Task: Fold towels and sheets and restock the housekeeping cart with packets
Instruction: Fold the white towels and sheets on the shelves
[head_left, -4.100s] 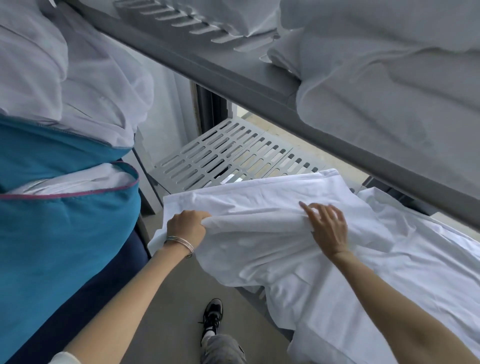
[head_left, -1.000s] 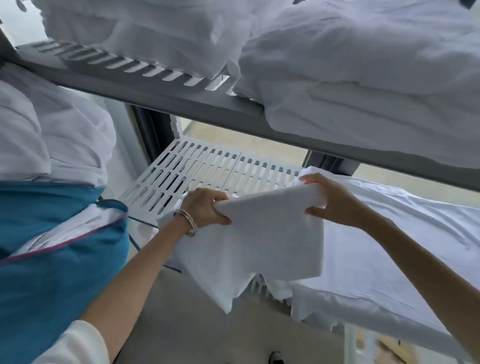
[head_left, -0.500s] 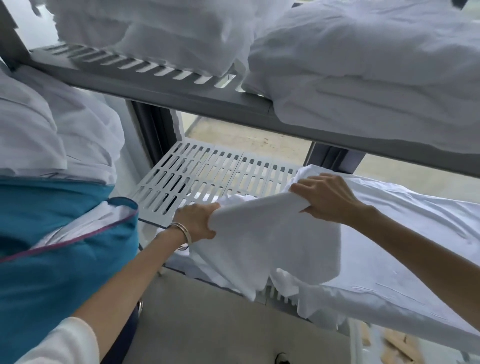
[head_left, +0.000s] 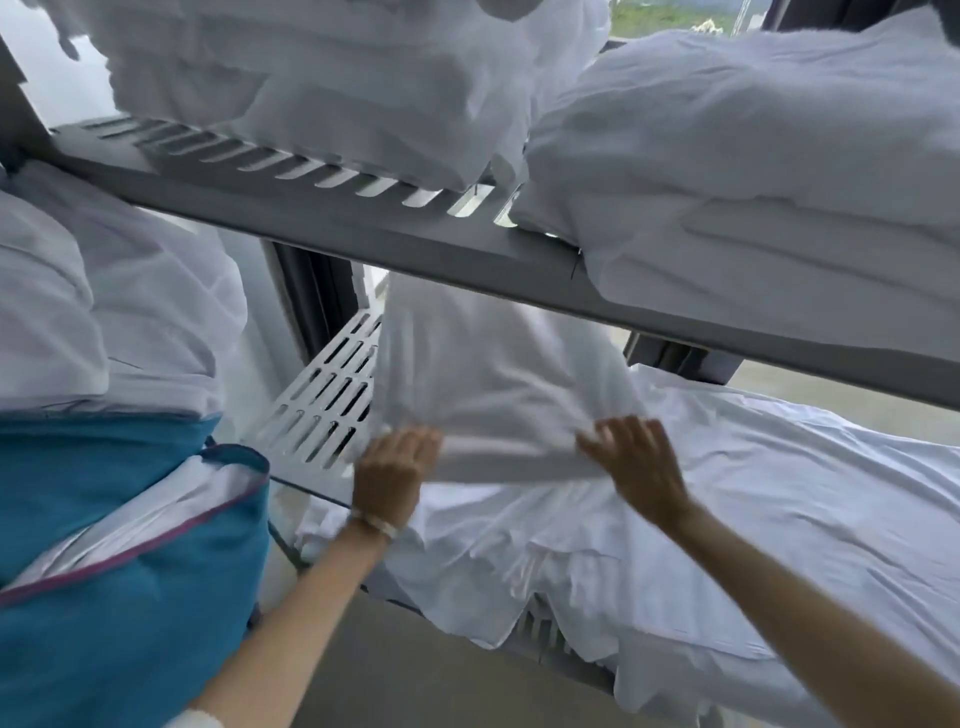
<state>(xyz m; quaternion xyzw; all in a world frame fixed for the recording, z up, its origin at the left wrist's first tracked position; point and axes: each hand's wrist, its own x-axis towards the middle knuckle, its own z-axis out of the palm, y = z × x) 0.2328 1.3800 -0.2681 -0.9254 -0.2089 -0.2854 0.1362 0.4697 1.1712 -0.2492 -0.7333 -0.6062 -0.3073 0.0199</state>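
A white folded sheet (head_left: 488, 374) stands up off the slatted grey lower shelf (head_left: 322, 410) of the cart, its near edge stretched between my two hands. My left hand (head_left: 392, 467), with a bangle on the wrist, grips the sheet's left corner. My right hand (head_left: 641, 462) holds the right corner, fingers on top of the fold. Creases in the cloth run toward both hands. Both hands are blurred. Under them a larger white sheet (head_left: 753, 509) lies spread over the right part of the shelf and hangs off its front.
The grey upper shelf (head_left: 363, 228) crosses just above, carrying stacked white towels (head_left: 322, 78) on the left and folded white linen (head_left: 753, 171) on the right. A teal laundry bag (head_left: 114, 597) stuffed with white linen stands at the left. Grey floor lies below.
The folded sheet, hanging in front of the shelf a second ago, has swung up and back over the lower shelf. Both hands dropped to the shelf's front and moved further apart.
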